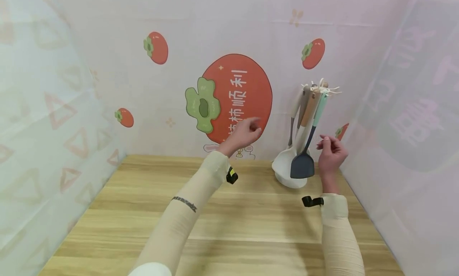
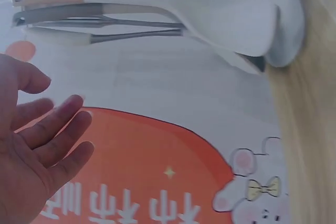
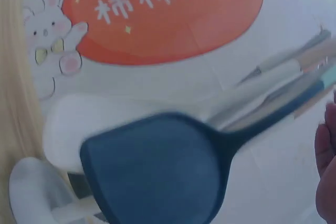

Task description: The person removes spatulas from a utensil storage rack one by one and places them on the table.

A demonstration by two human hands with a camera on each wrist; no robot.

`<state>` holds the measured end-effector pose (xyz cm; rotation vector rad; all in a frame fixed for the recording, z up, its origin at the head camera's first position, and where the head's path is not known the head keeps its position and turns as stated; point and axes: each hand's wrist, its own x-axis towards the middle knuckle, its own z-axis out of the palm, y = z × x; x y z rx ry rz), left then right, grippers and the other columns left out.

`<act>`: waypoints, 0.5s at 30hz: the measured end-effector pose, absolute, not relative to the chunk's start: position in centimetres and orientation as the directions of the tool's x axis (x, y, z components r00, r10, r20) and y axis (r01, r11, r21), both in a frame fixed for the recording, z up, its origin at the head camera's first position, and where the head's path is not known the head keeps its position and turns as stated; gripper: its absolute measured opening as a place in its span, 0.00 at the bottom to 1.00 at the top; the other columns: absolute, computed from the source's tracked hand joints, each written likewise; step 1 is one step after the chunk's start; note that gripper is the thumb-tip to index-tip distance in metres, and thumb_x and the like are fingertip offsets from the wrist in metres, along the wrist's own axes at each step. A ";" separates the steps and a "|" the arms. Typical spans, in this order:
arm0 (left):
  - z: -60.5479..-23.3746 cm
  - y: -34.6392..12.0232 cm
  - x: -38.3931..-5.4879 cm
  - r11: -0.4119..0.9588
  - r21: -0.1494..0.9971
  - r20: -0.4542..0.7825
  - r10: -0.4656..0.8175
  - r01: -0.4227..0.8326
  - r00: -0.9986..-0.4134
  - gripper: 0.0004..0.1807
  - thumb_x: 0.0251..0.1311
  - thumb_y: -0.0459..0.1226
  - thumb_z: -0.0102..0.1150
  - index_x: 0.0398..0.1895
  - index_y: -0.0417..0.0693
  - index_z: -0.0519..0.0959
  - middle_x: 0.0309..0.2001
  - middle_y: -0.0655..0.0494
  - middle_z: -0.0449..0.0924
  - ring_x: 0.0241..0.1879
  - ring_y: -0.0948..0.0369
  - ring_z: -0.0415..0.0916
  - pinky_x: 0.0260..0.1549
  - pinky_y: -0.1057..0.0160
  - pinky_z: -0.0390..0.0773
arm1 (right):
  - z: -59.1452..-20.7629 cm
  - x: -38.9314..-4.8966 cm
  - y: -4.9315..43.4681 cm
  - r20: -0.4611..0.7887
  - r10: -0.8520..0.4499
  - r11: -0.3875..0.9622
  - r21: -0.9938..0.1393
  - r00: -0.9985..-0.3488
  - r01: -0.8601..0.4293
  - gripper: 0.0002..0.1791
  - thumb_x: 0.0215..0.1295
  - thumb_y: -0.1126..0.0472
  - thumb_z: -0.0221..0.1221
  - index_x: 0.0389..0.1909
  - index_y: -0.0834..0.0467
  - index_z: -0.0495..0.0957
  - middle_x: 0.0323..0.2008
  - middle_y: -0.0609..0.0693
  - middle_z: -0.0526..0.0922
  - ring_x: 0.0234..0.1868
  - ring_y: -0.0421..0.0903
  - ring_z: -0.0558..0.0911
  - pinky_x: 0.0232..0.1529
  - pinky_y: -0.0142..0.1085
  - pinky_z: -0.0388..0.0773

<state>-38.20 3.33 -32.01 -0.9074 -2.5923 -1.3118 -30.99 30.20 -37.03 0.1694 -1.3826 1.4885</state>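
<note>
A stand of kitchen utensils with a round white base (image 1: 291, 183) is at the back right of the wooden table. From its top hangs a dark blue turner (image 1: 303, 166) with a mint handle, large in the right wrist view. Beside it hang a white turner (image 2: 231, 17) with a brown-tipped handle and a grey-handled utensil (image 2: 63, 13). My left hand (image 1: 244, 134) is raised left of the stand, fingers loosely bent and holding nothing. Close by on the stand's right, my right hand (image 1: 331, 152) has loosely curled fingers and no object visible in it.
The wooden table (image 1: 143, 212) meets a white back sheet printed with persimmons (image 1: 251, 84). Similar sheets hang along the left (image 1: 43, 128) and right (image 1: 412, 148) sides. Pale loops (image 1: 324, 82) stick out at the stand's top, above the handles.
</note>
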 end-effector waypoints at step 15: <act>-21.4 9.1 -38.5 0.408 0.709 0.413 0.420 0.575 -0.808 0.25 0.75 0.44 0.51 0.72 0.52 0.71 0.66 0.52 0.76 0.64 0.60 0.72 0.60 0.62 0.78 | -39.4 -36.0 35.6 0.301 0.289 0.201 -0.947 -0.909 -0.250 0.16 0.64 0.65 0.68 0.53 0.61 0.82 0.35 0.37 0.83 0.40 0.37 0.79 0.39 0.21 0.78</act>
